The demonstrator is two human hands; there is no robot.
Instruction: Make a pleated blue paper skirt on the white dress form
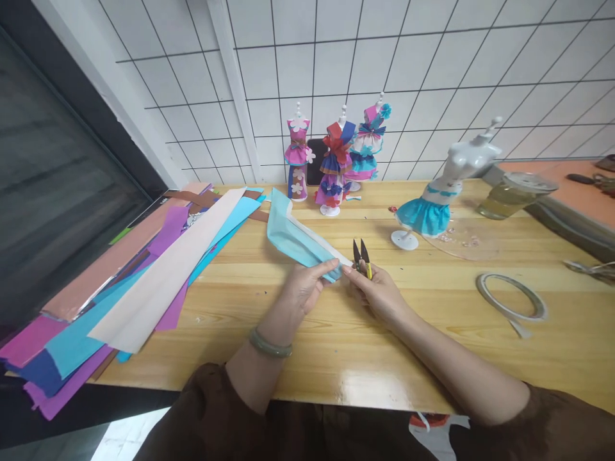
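A light blue strip of crepe-like paper (298,241) with a white band along its upper edge slants down to my hands. My left hand (307,286) pinches its lower right end between thumb and fingers. Close beside it, my right hand (372,288) has thumb and fingertip on the same end of the strip. Small scissors (361,255) with dark blades and a yellow handle are also held in my right hand, blades pointing up and away. The lower handle is hidden by my fingers.
Colourful paper sheets (168,282) are heaped at the left. Three dressed mini mannequins (331,166) stand at the back. Right of centre are a mannequin in a blue skirt (425,211), a tape roll (538,307) and a glass container (504,203).
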